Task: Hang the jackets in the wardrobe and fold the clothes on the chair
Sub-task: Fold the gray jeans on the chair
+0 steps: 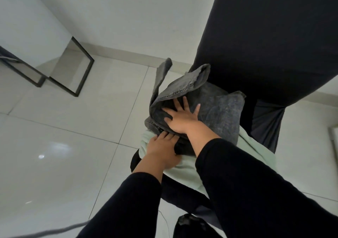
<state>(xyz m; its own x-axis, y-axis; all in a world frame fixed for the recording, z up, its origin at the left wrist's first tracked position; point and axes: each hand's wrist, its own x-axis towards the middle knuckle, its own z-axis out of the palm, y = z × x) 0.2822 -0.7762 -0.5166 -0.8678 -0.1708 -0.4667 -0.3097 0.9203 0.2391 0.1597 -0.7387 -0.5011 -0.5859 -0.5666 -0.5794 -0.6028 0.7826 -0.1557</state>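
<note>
Both hands (pixel 175 128) press grey jeans (pixel 215 109) on the chair (pixel 265 36); no writing legible.

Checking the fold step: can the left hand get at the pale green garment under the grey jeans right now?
Probably yes. The left hand already rests on the pale green garment at its near edge, nothing between them. The grey jeans, pressed by the right hand, cover only its far part.
</note>
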